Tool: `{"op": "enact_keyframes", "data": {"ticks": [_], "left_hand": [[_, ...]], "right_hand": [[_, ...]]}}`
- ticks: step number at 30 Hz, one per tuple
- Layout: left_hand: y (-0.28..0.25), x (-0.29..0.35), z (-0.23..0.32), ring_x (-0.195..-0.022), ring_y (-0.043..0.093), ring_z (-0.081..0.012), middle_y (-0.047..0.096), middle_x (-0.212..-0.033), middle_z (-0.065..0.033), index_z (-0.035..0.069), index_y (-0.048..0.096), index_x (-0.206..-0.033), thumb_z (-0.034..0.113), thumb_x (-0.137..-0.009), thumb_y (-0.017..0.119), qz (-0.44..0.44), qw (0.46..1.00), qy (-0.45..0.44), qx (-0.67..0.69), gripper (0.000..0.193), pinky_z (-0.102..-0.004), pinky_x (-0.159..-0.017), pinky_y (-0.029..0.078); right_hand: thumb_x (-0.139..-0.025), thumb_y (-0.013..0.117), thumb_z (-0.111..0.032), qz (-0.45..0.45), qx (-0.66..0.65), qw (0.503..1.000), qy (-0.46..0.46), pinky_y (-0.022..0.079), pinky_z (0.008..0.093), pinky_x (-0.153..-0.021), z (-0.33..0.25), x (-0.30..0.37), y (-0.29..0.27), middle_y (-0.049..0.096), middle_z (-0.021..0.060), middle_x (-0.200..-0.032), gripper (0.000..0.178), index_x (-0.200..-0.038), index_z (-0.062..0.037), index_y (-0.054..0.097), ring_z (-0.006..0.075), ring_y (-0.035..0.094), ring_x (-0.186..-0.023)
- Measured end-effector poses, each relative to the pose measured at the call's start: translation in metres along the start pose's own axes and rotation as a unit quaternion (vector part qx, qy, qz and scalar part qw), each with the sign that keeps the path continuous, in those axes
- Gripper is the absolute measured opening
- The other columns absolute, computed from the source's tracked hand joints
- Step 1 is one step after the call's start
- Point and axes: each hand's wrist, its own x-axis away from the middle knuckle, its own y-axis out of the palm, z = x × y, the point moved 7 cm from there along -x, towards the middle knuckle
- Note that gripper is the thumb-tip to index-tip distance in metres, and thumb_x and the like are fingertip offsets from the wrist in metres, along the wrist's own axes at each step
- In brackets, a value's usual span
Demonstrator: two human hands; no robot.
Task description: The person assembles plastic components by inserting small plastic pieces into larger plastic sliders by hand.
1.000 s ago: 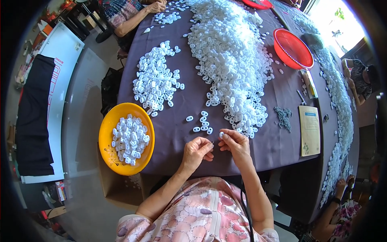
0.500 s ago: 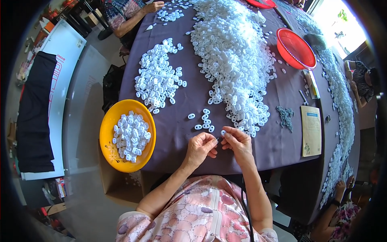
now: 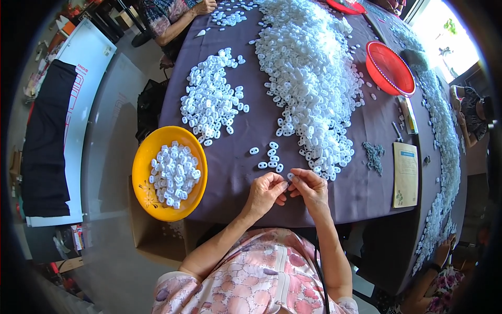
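At the table's near edge, my right hand [image 3: 312, 192] pinches a small white oval plastic piece with two holes [image 3: 290, 177]. My left hand [image 3: 264, 195] is closed in a pinch right beside it, fingertips meeting the right hand's. A tiny dark piece lies between the left fingertips, mostly hidden now. Just beyond my hands, several loose white pieces [image 3: 273, 152] lie on the dark tablecloth. A large heap of the same white pieces [image 3: 308, 78] stretches away from me, and a smaller pile [image 3: 212, 99] sits to its left.
A yellow bowl [image 3: 140, 183] of white pieces stands at the left edge, above a cardboard box [image 3: 151, 243]. To the right are a tangle of grey-green bits [image 3: 373, 156], a tan booklet [image 3: 406, 175] and a red basket [image 3: 389, 68]. Other people sit around the tables.
My left hand has closed in on the white piece in my right hand, so their fingertips now meet. The whole view has shifted slightly.
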Motion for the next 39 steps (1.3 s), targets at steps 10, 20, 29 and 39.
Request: {"op": "enact_keyframes", "data": {"ticks": [10, 20, 29, 39], "left_hand": [[-0.0005, -0.0021, -0.0056, -0.06, 0.06, -0.0089, 0.064, -0.079, -0.0051, 0.0, 0.058, -0.092, 0.013, -0.089, 0.056, -0.004, 1.0, -0.002, -0.025, 0.013, -0.0222, -0.052, 0.051], [-0.0005, -0.0016, -0.0047, -0.056, 0.059, -0.0096, 0.063, -0.074, -0.0056, -0.001, 0.059, -0.087, 0.01, -0.088, 0.055, 0.012, 1.0, 0.0, -0.007, 0.012, -0.0222, -0.049, 0.05], [0.0005, -0.0006, -0.0008, -0.057, 0.06, -0.0094, 0.064, -0.075, -0.0055, -0.001, 0.059, -0.086, 0.01, -0.088, 0.055, 0.017, 1.0, -0.003, -0.024, 0.012, -0.0221, -0.05, 0.051], [0.0006, -0.0023, -0.0021, -0.058, 0.06, -0.0093, 0.064, -0.074, -0.0053, -0.001, 0.059, -0.085, 0.01, -0.088, 0.055, 0.017, 1.0, -0.006, -0.023, 0.012, -0.0221, -0.05, 0.051]], "right_hand": [[-0.085, 0.06, -0.004, -0.016, 0.021, 1.0, -0.011, 0.05, 0.0186, -0.054, 0.0003, 0.0005, 0.0017, 0.063, 0.0011, -0.077, 0.017, -0.101, -0.0001, 0.064, 0.0064, 0.061, -0.065], [-0.086, 0.06, -0.004, -0.014, 0.017, 1.0, -0.01, 0.05, 0.0189, -0.054, -0.0022, 0.0019, 0.0026, 0.064, 0.003, -0.077, 0.017, -0.101, 0.001, 0.063, 0.0071, 0.061, -0.065], [-0.086, 0.059, -0.004, -0.009, 0.037, 0.999, -0.01, 0.051, 0.0197, -0.054, -0.0004, 0.0015, 0.0026, 0.064, 0.0039, -0.078, 0.016, -0.101, 0.0012, 0.062, 0.0078, 0.062, -0.066], [-0.086, 0.059, -0.005, -0.014, 0.038, 0.999, -0.01, 0.051, 0.0203, -0.055, 0.0021, 0.0011, 0.002, 0.064, 0.0038, -0.078, 0.015, -0.1, 0.0011, 0.062, 0.0087, 0.062, -0.066]]}}
